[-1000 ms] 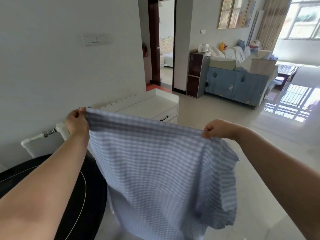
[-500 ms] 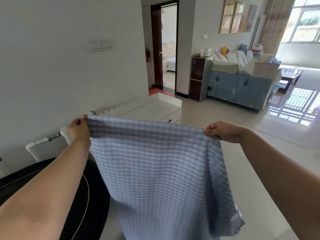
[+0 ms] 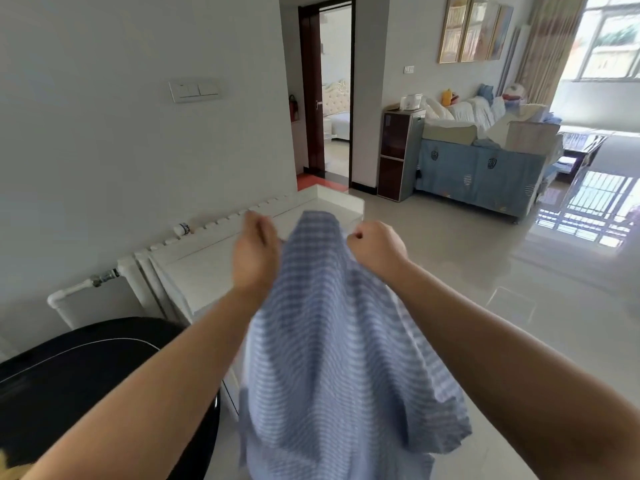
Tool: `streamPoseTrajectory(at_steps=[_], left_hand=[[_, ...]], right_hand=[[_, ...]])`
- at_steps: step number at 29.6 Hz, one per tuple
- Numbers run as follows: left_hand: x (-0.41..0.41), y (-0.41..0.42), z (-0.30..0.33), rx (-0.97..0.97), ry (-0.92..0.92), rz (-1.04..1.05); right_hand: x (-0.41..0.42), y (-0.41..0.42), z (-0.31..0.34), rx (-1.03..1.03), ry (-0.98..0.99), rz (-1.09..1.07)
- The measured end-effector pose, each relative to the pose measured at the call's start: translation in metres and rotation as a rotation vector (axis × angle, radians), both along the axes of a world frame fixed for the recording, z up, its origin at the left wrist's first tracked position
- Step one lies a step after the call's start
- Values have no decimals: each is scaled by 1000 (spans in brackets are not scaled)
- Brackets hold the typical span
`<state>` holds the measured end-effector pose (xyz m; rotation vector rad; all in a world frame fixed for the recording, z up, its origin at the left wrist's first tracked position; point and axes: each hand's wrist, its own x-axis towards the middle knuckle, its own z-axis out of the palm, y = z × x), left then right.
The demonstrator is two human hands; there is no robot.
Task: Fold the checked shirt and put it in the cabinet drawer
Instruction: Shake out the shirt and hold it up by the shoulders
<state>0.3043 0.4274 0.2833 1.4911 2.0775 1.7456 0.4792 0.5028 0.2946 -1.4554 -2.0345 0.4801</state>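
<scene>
The blue-and-white checked shirt [image 3: 332,341] hangs in front of me, bunched into a narrow fold at the top and draping down to the bottom of the view. My left hand [image 3: 256,254] pinches its upper left edge. My right hand [image 3: 375,249] is closed on the upper right edge. The two hands are close together, a shirt's fold between them. Behind and below the shirt stands the low white cabinet [image 3: 214,258] against the wall; its drawer fronts are hidden by the shirt and my arms.
A white radiator [image 3: 138,268] runs along the wall beside the cabinet. A black round-edged object [image 3: 86,382] sits at lower left. Glossy tiled floor [image 3: 485,271] stretches right toward a blue-covered sofa [image 3: 481,174], a small dark cabinet [image 3: 398,157] and a doorway [image 3: 332,91].
My hands have come together from wide apart, folding the spread shirt in half lengthwise. The view has tipped down a little and the cabinet top shows more.
</scene>
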Motion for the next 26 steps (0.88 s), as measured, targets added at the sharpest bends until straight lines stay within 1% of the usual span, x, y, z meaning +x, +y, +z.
streamPoseTrajectory(at_steps=[2, 3, 4, 6, 8, 9, 12, 15, 16, 18, 20, 21, 22, 24, 26], left_hand=[[28, 1, 7, -117, 272, -220], [34, 0, 14, -172, 373, -319], [34, 1, 20, -230, 424, -410], [24, 2, 30, -421, 433, -563], [17, 4, 35, -603, 461, -654], [17, 5, 35, -655, 497, -675], [15, 9, 32, -704, 592, -678], [18, 11, 29, -722, 761, -619], [19, 13, 26, -706, 815, -585], [19, 15, 22, -648, 873, -520], [12, 16, 17, -606, 861, -481], [8, 16, 15, -591, 840, -475], [2, 16, 13, -579, 819, -469], [-9, 16, 14, -540, 789, -443], [-23, 18, 16, -491, 731, -383]], right_hand=[[-16, -10, 8, 24, -22, 135], [-18, -14, 12, 25, -26, 206], [-17, -15, 15, 32, -22, 283], [-14, -16, 16, 43, -2, 414], [-11, -18, 14, 40, 9, 466], [-11, -18, 12, 37, 15, 471], [-11, -21, 6, 40, 2, 460], [-8, -23, -2, 49, 5, 471], [-7, -23, -5, 40, 35, 464], [-3, -26, -11, -38, 160, 399], [2, -23, -18, -140, 252, 319], [6, -21, -22, -171, 221, 306], [10, -18, -28, -190, 139, 315], [18, -14, -40, -203, -86, 362], [28, -9, -54, -218, -198, 393]])
